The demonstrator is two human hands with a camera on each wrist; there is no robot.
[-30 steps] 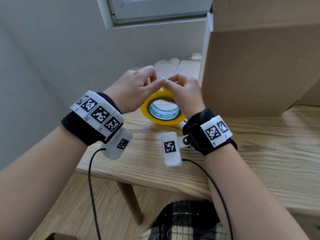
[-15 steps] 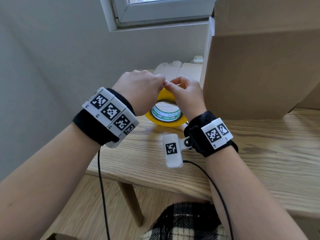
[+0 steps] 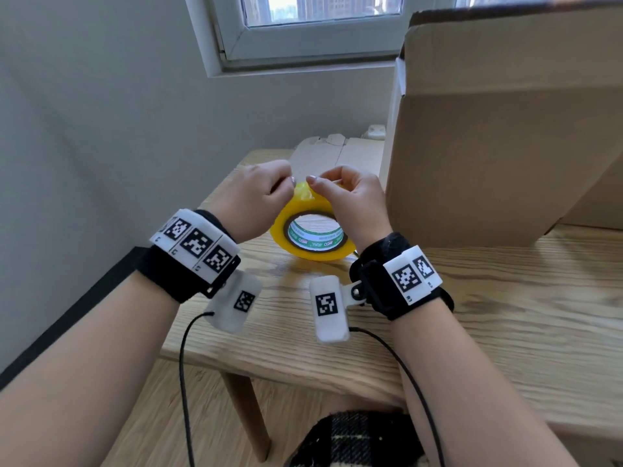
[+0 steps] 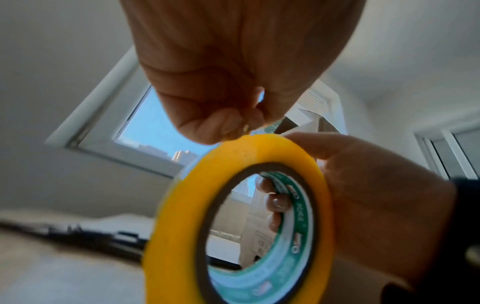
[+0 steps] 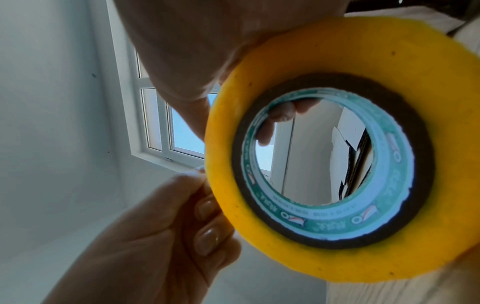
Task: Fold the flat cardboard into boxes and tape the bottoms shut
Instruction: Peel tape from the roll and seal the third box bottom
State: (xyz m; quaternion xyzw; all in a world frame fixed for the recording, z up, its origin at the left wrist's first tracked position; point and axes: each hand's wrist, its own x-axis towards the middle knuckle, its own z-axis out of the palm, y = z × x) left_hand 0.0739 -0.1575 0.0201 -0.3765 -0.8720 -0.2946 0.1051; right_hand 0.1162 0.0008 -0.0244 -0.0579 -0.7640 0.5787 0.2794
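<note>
Tall cardboard box (image 3: 488, 156) close beside right hand (image 3: 350, 203).

Yellow tape roll (image 3: 312, 235): wide ring of translucent yellow packing tape on a dark core, the inner liner printed green and white. It stands on edge, tilted, its lower rim at or just above the wooden worktop (image 3: 472, 298); contact cannot be confirmed. Right hand (image 3: 354, 203) grips the roll, fingers hooked through the core. Left hand (image 3: 251, 200) pinches at the roll's top edge. Assembled cardboard box (image 3: 505, 146): plain brown, upright on the worktop just right of the roll, the near top edge showing raw corrugation. Flat cardboard (image 3: 337, 153): pale, lying behind the roll beside the box.
</note>
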